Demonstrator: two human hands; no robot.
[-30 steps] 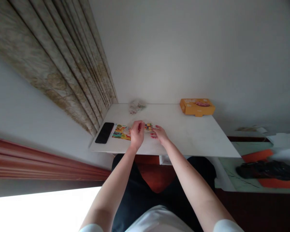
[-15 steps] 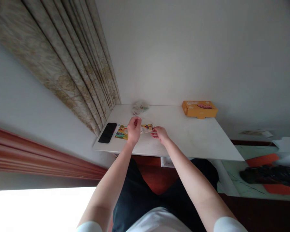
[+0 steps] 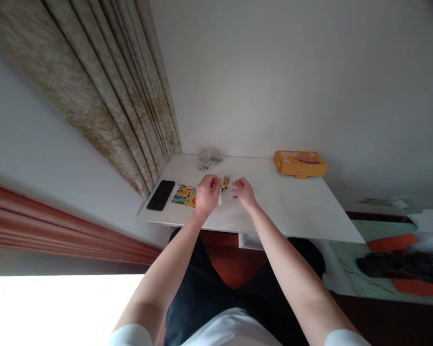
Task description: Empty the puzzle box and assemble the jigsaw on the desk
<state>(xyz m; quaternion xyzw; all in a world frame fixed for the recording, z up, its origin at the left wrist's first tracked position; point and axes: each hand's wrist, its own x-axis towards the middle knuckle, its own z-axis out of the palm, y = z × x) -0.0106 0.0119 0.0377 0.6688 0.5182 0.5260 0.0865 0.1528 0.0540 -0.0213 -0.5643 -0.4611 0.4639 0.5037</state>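
My left hand (image 3: pixel 208 193), fingers closed, pinches the left side of a small clear plastic bag (image 3: pixel 226 196). Yellow and dark printed or coloured contents show at the bag's upper part; I cannot make out what they are. On the bag's other side, the closed fingers of my right hand (image 3: pixel 244 193) grip its edge, with a small red spot by the fingertips. Partly behind my left wrist lies a colourful printed sheet (image 3: pixel 184 195), flat on the white table (image 3: pixel 281 206).
A black phone (image 3: pixel 160 195) lies at the table's left end. Toward the wall rests another clear bag of small pieces (image 3: pixel 209 158). An orange box (image 3: pixel 300 164) stands at the back right. A patterned curtain (image 3: pixel 130 110) hangs along the left side.
Both hands have shifted slightly right with the bag, which has turned between them. More of the printed sheet shows beside my left hand.
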